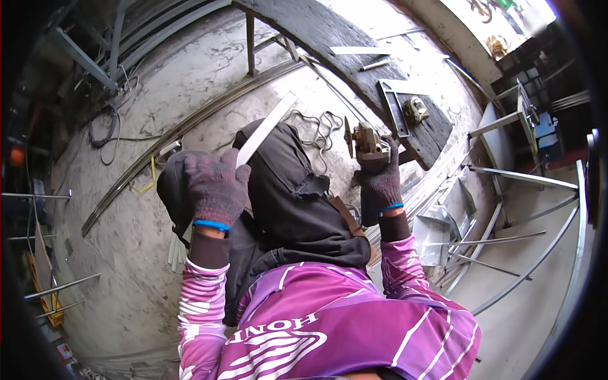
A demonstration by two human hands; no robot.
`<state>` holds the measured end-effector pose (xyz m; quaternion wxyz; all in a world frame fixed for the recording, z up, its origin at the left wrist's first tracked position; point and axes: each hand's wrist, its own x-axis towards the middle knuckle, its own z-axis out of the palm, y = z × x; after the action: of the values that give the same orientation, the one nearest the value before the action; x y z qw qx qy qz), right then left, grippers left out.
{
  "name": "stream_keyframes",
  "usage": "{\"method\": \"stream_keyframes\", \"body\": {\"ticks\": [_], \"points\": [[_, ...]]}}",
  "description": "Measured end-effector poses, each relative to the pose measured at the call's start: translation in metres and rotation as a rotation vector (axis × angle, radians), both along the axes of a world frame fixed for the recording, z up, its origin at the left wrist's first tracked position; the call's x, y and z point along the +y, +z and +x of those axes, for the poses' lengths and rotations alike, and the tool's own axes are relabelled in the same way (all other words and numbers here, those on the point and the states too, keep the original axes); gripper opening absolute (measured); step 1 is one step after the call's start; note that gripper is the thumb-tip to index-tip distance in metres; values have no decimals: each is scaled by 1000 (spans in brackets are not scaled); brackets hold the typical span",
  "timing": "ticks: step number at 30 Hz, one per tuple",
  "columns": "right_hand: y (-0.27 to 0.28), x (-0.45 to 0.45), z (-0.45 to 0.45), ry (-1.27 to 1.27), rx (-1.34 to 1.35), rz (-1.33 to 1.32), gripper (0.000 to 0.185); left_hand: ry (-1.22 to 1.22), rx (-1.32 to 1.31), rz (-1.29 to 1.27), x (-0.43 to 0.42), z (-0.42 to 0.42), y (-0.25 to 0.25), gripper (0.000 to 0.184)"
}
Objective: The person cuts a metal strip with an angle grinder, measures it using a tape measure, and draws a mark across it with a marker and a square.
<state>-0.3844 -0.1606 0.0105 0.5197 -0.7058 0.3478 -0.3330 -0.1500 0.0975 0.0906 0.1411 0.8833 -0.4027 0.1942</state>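
My left hand (217, 189), in a dark knitted glove with a blue cuff edge, is closed round the lower end of a flat, pale metal strip (269, 125). The strip slants up to the right over my dark-trousered knee (272, 164). On the right, my right hand (380, 180), gloved the same way, grips an angle grinder (370, 140) by its body. The grinder's disc (349, 136) faces left, apart from the strip. Part of the tool is hidden behind my glove.
A dark wooden bench (354, 69) carries a metal square (394, 107), a tape measure (415, 111), a marker (375, 65) and another strip (361, 50). A cable (316, 130) coils on the floor. Long metal bars (190, 126) lie at left; metal frames (532, 180) stand at right.
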Motion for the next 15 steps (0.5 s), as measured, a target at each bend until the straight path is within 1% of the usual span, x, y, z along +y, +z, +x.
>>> {"method": "stream_keyframes", "body": {"ticks": [2,3,4,5,6,8,10,12,14,15], "points": [[-6,-6,4,8,-56,-39,103,-137,134,1,6,8,-11,27],[-3,-4,3,6,6,-33,103,-186,215,84,6,12,8,24],[-2,-4,-2,8,78,-26,102,-198,219,92,7,15,16,24],[-16,-12,-5,-9,133,-176,101,-193,239,107,7,21,21,22],[-11,-12,-4,-13,134,-179,101,-187,258,119,6,28,24,19],[7,-3,1,-52,301,-292,100,-233,242,103,5,37,8,17],[18,4,8,-86,367,-355,97,-254,283,17,3,39,-6,19],[18,6,16,-106,311,-460,97,-237,311,15,2,36,-5,19],[23,7,20,-90,353,-513,93,-208,349,5,2,32,-1,19],[25,6,22,-82,326,-530,92,-196,389,7,1,32,3,20]]}}
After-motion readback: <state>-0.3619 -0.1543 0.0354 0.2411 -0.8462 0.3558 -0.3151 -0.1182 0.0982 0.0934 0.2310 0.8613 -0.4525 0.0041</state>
